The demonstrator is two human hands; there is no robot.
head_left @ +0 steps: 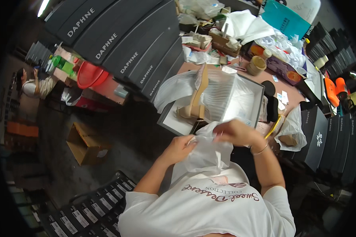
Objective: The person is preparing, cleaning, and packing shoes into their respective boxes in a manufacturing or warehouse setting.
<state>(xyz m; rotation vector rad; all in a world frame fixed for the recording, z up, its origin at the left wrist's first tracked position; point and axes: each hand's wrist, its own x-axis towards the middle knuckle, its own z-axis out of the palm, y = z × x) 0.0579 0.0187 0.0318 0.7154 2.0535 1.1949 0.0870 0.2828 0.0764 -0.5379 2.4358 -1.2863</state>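
Observation:
Thin white wrapping paper, crumpled and partly see-through, is stretched between my hands in front of my chest. My left hand pinches its left edge with thumb and fingers. At the upper right of the paper, my right hand has its fingers bent down onto it; the fingertips are partly hidden. Just beyond my hands lies an open shoe box with a dark outside and a white inside. A beige block-heeled shoe rests on its side over the box, beside ribbed white packing paper.
Stacked dark shoe boxes rise at the left; more boxes stand at the right. A yellow-handled brush, a jar and a wrapped item lie about the table. A cardboard carton sits on the floor. Another person is far left.

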